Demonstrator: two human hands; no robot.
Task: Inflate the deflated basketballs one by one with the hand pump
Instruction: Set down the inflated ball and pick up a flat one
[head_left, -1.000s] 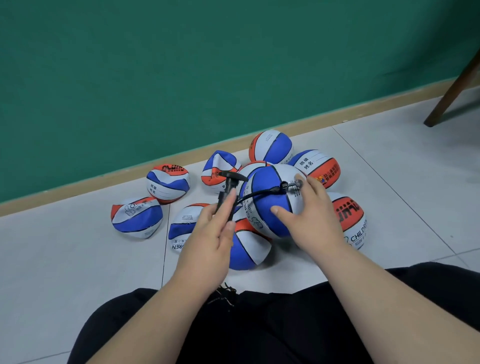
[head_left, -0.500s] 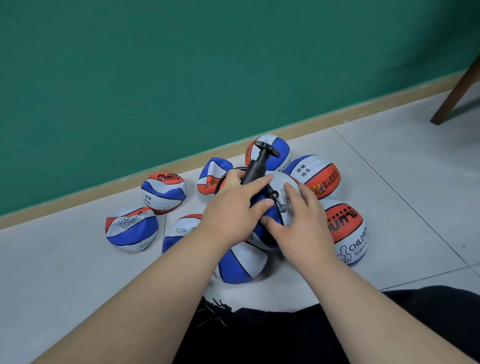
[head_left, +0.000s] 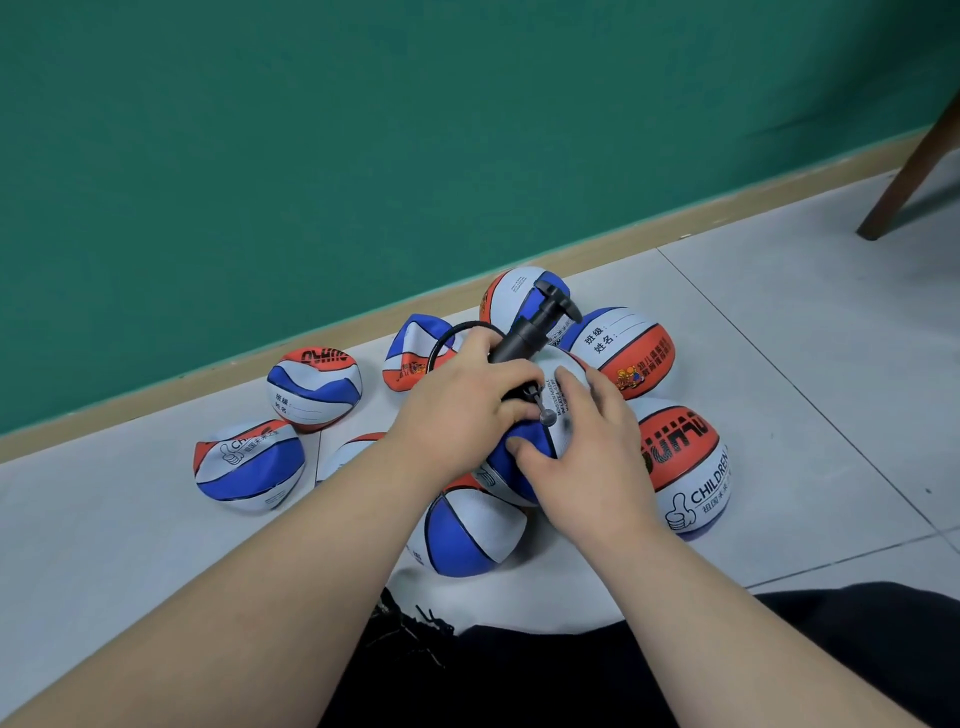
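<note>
A person on the tiled floor (head_left: 779, 374) works on a blue-and-white basketball (head_left: 514, 478) that sits among deflated basketballs (head_left: 249, 462) near the green wall (head_left: 363, 130). The left hand (head_left: 462, 410) has its grip closed round the barrel of the black hand pump (head_left: 524, 338), whose handle tilts up toward the wall. The pump's hose (head_left: 449, 338) loops behind the knuckles to a metal fitting (head_left: 546, 415) at the ball's surface. The right hand (head_left: 592, 457) lies on the ball, grip wide, fingers spread, thumb on a blue panel.
</note>
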